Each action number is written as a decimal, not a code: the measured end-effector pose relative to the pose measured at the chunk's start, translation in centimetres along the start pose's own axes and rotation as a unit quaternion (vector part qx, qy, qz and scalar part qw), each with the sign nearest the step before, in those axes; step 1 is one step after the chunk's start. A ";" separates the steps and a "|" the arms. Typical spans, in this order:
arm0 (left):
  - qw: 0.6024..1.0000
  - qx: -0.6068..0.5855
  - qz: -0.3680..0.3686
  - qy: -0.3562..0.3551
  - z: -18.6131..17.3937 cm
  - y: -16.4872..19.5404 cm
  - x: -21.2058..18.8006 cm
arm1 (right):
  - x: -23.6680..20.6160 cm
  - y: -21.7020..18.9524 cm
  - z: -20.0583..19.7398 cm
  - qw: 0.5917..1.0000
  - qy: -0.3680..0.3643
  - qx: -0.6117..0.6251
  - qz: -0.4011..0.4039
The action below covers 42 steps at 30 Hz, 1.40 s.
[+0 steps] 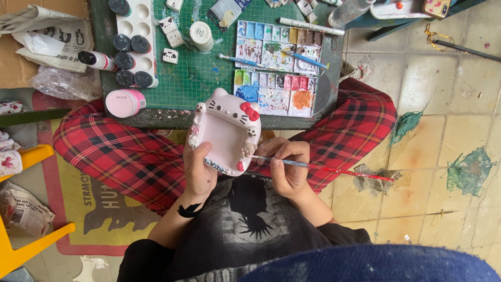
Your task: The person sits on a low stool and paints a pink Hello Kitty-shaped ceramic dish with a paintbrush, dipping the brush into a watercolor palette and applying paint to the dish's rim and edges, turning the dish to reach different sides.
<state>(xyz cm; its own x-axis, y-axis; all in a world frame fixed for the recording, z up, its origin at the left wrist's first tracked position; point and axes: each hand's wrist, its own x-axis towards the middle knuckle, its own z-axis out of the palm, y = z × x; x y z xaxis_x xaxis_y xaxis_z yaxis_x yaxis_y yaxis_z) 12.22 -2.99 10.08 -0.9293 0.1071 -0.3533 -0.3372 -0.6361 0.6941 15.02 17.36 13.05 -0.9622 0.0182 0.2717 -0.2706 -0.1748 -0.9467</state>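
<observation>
My left hand (200,169) grips the lower left edge of a pale pink cat-shaped tray (225,130) with a red bow, held above my lap. My right hand (287,167) pinches a thin paintbrush (334,169) with a red handle that sticks out to the right. The brush tip touches the tray's lower right rim, by a small red detail. The tray tilts toward the low table (172,116).
The low table carries a green cutting mat (193,68), an open watercolour palette (276,68) with two brushes on it, a white well palette (141,31), dark paint bottles, a pink jar (125,103) and small white figures. Red plaid legs flank the table. Yellow plastic lies at left; paint stains mark the floor tiles.
</observation>
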 end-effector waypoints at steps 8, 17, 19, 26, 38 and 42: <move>1.000 0.006 -0.002 0.012 -0.2 -0.1 0.0 | -0.1 0.0 0.0 1.000 -0.003 0.001 0.005; 1.000 -0.015 0.000 0.018 -0.4 -0.4 -0.2 | 0.6 -0.4 0.6 0.999 0.009 0.039 0.006; 1.000 -0.009 -0.003 0.012 -0.4 -0.2 -0.1 | 0.8 -0.5 0.8 0.997 0.014 0.074 0.001; 0.998 -0.027 -0.046 0.019 0.3 0.5 0.1 | 1.0 -0.9 0.8 0.993 0.006 0.108 0.038; 0.998 -0.029 -0.049 0.005 0.4 0.0 -0.1 | 0.3 -0.5 0.5 0.996 0.011 0.079 0.037; 0.998 -0.039 -0.054 0.010 0.4 0.0 -0.1 | 0.1 -0.3 0.4 0.998 0.013 0.061 0.025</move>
<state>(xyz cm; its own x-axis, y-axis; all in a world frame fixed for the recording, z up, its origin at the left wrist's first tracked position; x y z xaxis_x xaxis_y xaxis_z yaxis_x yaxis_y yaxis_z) 12.29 -2.75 10.38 -0.8850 0.1640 -0.4358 -0.4219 -0.6786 0.6013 15.00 17.04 13.40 -0.9751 0.0314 0.2194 -0.2188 -0.2948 -0.9302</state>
